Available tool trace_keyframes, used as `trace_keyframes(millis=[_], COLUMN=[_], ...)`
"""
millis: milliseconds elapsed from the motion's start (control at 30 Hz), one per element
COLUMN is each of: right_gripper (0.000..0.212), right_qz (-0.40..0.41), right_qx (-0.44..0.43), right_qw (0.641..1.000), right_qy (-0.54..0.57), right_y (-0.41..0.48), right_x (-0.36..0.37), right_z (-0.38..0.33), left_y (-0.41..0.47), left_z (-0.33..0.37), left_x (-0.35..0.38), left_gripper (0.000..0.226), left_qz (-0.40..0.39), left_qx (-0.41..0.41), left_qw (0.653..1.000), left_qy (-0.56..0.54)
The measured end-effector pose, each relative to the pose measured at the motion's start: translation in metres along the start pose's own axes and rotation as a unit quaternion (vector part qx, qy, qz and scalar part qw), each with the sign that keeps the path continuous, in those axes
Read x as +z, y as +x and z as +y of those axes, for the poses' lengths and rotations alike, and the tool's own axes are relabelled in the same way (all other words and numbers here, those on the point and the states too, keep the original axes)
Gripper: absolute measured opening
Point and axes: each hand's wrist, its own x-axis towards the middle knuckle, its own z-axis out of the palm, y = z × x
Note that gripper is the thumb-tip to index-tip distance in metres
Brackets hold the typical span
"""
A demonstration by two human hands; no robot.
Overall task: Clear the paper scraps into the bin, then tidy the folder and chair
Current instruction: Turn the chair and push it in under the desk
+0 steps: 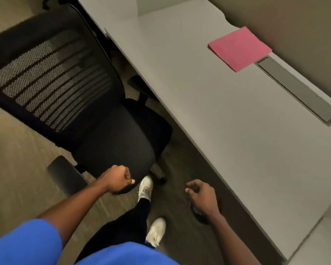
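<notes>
grey desk surface (227, 115) fills the right of the frame, with carpeted floor (11, 150) at the left and bottom. a pink folder (239, 48) is seen lying flat at the upper right of the desk, beside a grey cable-tray lid (296, 88); no paper scraps are seen on the desk. the black mesh office chair (111, 131) is angled out from the desk at centre left, its seat front pointing toward the lower centre of the frame. the left hand (117, 178) is closed over the seat's front edge, fingers curled around it, arm extended. the right hand (201, 194) is held loose and empty at lower centre right, fingers half curled and slightly apart, above a dark object that cannot be made out. the chair is judged to be the step in hand: the desk opening lies up and right of the gripping hand, so a push that way is called for.
</notes>
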Motion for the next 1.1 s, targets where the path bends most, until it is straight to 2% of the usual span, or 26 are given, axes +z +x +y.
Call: trace_keyframes(millis=[267, 400, 600, 967, 1100], right_gripper=[0.015, 0.015, 0.009, 0.015, 0.031], right_qz=[-0.082, -0.086, -0.108, -0.086, -0.064], right_qx=[-0.031, -0.042, -0.057, -0.070, -0.072], right_qw=[0.996, 0.995, 0.991, 0.991, 0.992], right_qy=[-0.013, -0.025, -0.055, -0.072, -0.076], right_y=[-0.058, -0.077, -0.092, -0.078, -0.074], right_x=[0.056, 0.082, 0.126, 0.201, 0.242], right_z=[0.013, 0.007, -0.010, -0.099, -0.146], left_y=[-0.082, -0.110, -0.137, -0.127, -0.110], left_z=[-0.052, -0.087, -0.127, -0.220, -0.263], left_x=[0.063, 0.079, 0.092, 0.034, -0.020], left_gripper=[0.035, 0.034, 0.034, 0.027, 0.023], left_qz=[0.002, 0.014, 0.022, 0.053, 0.078], left_qx=[-0.027, -0.064, -0.077, -0.059, -0.034], left_qw=[1.000, 0.997, 0.993, 0.994, 0.995], left_qy=[-0.016, -0.040, -0.081, -0.074, -0.057])
